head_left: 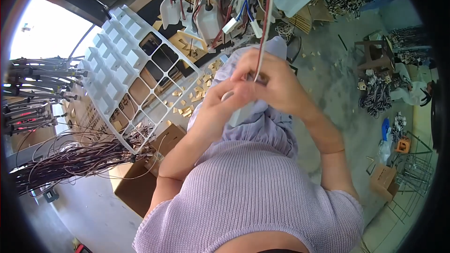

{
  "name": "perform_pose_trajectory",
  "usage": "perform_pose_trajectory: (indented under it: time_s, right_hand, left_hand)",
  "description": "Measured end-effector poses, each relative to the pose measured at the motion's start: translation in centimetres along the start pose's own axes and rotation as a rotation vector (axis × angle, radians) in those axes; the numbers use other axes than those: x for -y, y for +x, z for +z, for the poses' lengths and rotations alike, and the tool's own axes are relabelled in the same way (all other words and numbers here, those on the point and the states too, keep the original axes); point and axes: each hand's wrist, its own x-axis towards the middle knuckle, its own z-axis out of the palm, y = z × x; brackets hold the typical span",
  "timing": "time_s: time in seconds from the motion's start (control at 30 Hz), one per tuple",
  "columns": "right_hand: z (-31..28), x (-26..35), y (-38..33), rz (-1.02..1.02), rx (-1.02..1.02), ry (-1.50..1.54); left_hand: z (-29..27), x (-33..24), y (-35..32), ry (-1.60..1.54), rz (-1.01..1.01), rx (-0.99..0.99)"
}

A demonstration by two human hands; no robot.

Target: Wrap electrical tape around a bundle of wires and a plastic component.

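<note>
We see strong white light at the opening (49, 35) on the upper left, blown out so far that almost no detail survives there. A faint rainbow flare skirts the left rim. The grey floor (323, 112) is moderately lit, with dull, patchy sheen, while the inside of the cardboard box (138, 187) sinks into shadow. We find the left hand (222, 103) and right hand (276, 82) slightly soft, whereas the ribs of the knitted top (248, 192) read crisply. Straight edges bow outward, and black vignetting swallows the corners.
</note>
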Motion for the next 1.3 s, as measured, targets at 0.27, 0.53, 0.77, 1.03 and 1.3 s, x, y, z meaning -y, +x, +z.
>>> perform_pose_trajectory:
  time_s: [0.27, 0.53, 0.77, 1.03, 1.3]
  right_hand:
    - [-0.1, 1.5, -3.1, -0.123, -0.019, -0.596]
    - [-10.5, 6.8, -1.6, 0.044, -0.160, 0.557]
    - [-9.4, -2.0, 2.9, 0.092, -0.469, 0.049]
    - [-12.9, -0.9, -1.8, 0.002, 0.112, 0.557]
    - [-13.2, -1.5, -3.3, -0.009, -0.475, 0.326]
  left_hand:
    - [0.8, -1.1, -0.9, 0.887, 0.614, -0.124]
    - [-3.6, -5.4, -2.6, 1.197, 0.672, -0.555]
    - [-4.2, -6.3, 2.0, 1.494, 0.721, -0.884]
    - [4.4, -6.4, 6.9, 0.791, 0.596, 0.149]
    - [7.3, -3.9, 9.1, 0.317, 0.383, 0.120]
